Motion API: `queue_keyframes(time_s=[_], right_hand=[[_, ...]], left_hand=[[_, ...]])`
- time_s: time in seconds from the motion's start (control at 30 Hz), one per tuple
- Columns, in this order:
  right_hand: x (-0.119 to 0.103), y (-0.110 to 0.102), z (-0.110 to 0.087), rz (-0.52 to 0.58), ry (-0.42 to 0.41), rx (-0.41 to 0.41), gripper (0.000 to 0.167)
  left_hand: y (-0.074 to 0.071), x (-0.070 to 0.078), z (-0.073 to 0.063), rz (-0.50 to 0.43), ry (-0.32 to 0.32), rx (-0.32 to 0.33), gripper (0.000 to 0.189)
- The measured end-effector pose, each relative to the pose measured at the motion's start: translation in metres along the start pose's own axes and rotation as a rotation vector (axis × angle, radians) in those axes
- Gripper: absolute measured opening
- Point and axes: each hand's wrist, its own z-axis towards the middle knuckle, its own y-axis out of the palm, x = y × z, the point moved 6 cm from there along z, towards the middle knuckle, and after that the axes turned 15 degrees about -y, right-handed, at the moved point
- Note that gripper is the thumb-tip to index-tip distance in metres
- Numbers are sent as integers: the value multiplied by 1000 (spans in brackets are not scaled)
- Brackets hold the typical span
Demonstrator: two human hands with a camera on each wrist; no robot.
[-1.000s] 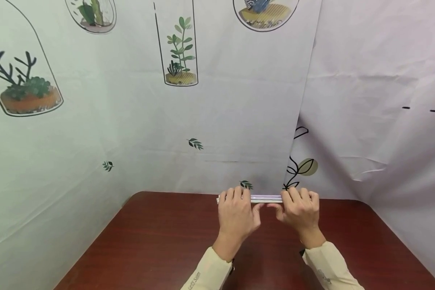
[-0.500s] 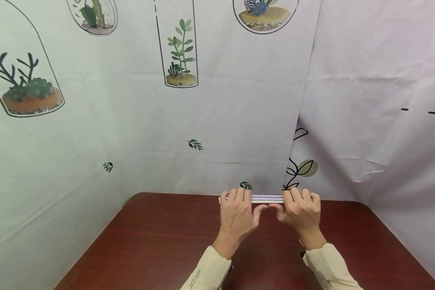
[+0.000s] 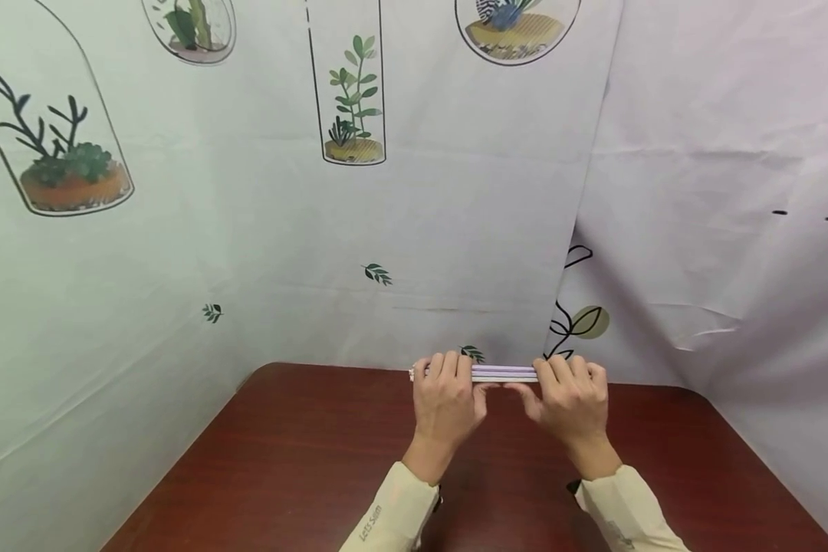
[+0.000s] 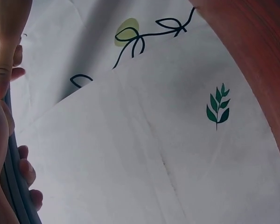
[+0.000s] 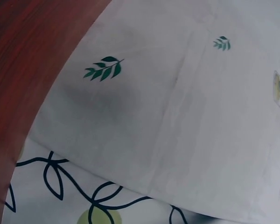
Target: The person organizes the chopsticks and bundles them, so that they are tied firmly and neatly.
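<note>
Layered bundle (image 3: 504, 374) held edge-on between 4 and 5 o'clock of the head view's centre, in line with the far border of the table (image 3: 303, 460); backdrop cloth (image 3: 455, 230) shows directly behind it in the left wrist view, so it is probably raised off the tabletop. The left hand (image 3: 445, 406) grips its 9 o'clock end and the right hand (image 3: 569, 402) its 3 o'clock end. In each hand the 4 fingers lie close together and curl over the far side, while the thumb extends inward along the near side; the 2 thumb tips nearly meet. How hard they press cannot be told. Lilac and white edges run straight and parallel; the bundle is judged light, fairly stiff and not fragile, though its layers may slide or fan apart. The soundest hold is judged to be at both ends, with the thumbs opposing the fingers across all layers. Containers appear as prints on the cloth: a bell-shaped jar (image 3: 44, 92) between 9 and 10 o'clock, with succulents (image 3: 86, 161); a rounded jar (image 3: 218, 19) between 10 and 11 o'clock, with a cactus (image 3: 182, 27); a tall jar (image 3: 334, 42) at 11 o'clock, with a leafy stem (image 3: 357, 92); and a bowl-shaped jar (image 3: 555, 9) at 1 o'clock, with a blue plant (image 3: 504, 17).
</note>
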Motion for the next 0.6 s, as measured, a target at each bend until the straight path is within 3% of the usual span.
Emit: queue_keyframes(time_s=[0.3,0.4,0.5,0.6], right_hand=[[14,4,4,250,-9,-201,60],[22,2,4,321,16,-215,62],[41,-6,1,351,109,-170,61],[68,-15,-10,380,305,-123,46]], left_hand=[[1,-3,6,27,-4,-42,45],[2,-5,6,48,-13,-68,44],[3,-8,6,58,-24,-77,43],[3,-10,5,59,-29,-82,43]])
